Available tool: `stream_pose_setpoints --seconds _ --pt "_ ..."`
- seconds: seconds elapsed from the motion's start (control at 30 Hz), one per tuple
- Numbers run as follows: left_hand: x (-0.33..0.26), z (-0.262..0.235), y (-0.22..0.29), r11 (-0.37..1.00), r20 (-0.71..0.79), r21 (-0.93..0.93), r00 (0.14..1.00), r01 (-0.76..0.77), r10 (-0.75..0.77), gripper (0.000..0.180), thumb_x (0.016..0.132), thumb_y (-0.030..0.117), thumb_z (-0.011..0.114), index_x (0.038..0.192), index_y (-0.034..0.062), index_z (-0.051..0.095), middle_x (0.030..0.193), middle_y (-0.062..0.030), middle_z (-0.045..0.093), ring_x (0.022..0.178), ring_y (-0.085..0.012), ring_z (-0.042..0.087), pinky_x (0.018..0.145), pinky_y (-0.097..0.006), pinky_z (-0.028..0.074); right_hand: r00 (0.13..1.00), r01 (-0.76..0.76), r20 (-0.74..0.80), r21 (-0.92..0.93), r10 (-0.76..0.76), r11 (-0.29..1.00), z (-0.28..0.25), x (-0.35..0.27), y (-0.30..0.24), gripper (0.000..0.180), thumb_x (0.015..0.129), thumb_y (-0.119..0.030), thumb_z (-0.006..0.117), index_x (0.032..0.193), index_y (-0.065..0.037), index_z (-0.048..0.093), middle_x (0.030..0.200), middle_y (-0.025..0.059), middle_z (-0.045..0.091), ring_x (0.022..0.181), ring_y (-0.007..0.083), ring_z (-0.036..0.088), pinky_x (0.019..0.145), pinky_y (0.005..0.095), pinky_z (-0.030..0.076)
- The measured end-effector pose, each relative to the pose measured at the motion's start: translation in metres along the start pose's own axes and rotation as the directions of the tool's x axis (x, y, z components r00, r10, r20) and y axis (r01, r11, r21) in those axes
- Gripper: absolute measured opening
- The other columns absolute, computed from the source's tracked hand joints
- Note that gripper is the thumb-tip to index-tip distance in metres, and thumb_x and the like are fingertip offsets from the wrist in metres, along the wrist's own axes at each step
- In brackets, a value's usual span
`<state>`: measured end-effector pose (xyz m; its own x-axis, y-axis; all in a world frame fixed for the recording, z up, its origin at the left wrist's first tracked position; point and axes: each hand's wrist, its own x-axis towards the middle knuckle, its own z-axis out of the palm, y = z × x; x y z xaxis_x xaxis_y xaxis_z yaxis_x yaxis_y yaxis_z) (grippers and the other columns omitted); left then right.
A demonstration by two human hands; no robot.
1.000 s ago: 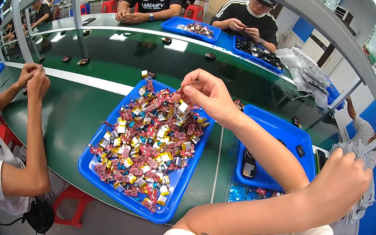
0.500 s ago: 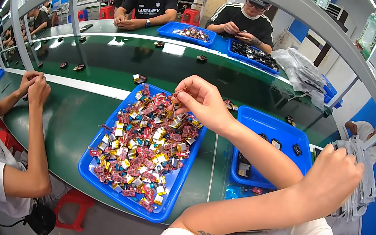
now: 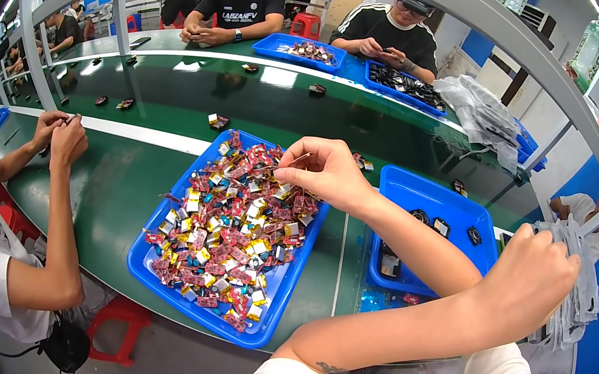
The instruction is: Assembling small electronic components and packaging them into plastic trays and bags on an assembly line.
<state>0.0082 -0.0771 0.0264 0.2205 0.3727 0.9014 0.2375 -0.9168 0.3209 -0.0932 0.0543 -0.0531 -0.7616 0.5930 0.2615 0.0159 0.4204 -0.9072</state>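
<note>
One thin, straight-edged piece (image 3: 300, 158) sits pinched in the right hand (image 3: 333, 176), the left hand (image 3: 525, 283) fisted.

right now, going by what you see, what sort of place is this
Probably an electronics assembly workshop: a blue tray is heaped with red boards and silver-and-yellow parts, and people sit along a long green bench, some with hands raised over small work.

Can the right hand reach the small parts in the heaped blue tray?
Probably yes: the right hand hovers by the edge of the heaped blue tray, with nothing visible blocking the small parts, though its fingertips seem to pinch a thin piece.
</note>
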Motion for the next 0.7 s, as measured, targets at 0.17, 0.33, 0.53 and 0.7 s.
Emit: stream_pose_setpoints --seconds 0.17,0.33,0.53,0.7 --pt "-0.002 -0.001 -0.001 1.000 0.005 -0.005 1.000 0.008 -0.008 0.008 0.069 0.009 0.060 0.073 0.0037 0.055 0.066 -0.0075 0.054 0.069 -0.0223 0.055 0.064 -0.035 0.038 0.996 -0.053 0.077 0.107 0.045 0.993 0.006 -0.003 -0.004 0.016 0.081 -0.007 0.070 0.095 0.000 0.066 0.087 0.0042 0.066 0.077 0.0052 0.060 0.067 0.0193 0.049" --pt "-0.001 -0.003 0.001 1.000 0.009 -0.010 1.000 0.000 0.000 0.009 0.068 0.009 0.060 0.072 0.0042 0.054 0.066 -0.0070 0.054 0.069 -0.0219 0.054 0.063 -0.034 0.038 0.992 -0.048 0.119 0.124 0.033 0.991 0.001 -0.004 -0.003 0.022 0.081 -0.007 0.069 0.101 0.002 0.063 0.090 0.0071 0.066 0.082 0.0083 0.062 0.072 0.0218 0.051" --pt "0.001 0.002 0.003 0.999 0.010 -0.015 1.000 -0.029 0.029 0.011 0.072 0.014 0.063 0.073 0.0066 0.055 0.067 -0.0042 0.053 0.068 -0.0197 0.054 0.063 -0.033 0.038 0.995 -0.087 0.069 0.202 0.074 0.976 -0.024 -0.022 -0.018 0.019 0.086 -0.007 0.062 0.102 0.003 0.062 0.090 0.0090 0.067 0.085 0.0115 0.063 0.072 0.0254 0.053" --pt "-0.001 -0.015 0.002 0.999 0.044 -0.042 0.999 -0.028 0.030 0.014 0.078 0.020 0.064 0.076 0.0078 0.059 0.067 -0.0024 0.052 0.067 -0.0193 0.053 0.062 -0.033 0.039 0.918 0.283 -0.110 -0.490 -0.381 0.824 -0.078 -0.051 -0.063 0.017 0.081 -0.001 0.065 0.096 -0.007 0.071 0.091 0.0058 0.066 0.080 0.0111 0.061 0.069 0.0259 0.049"
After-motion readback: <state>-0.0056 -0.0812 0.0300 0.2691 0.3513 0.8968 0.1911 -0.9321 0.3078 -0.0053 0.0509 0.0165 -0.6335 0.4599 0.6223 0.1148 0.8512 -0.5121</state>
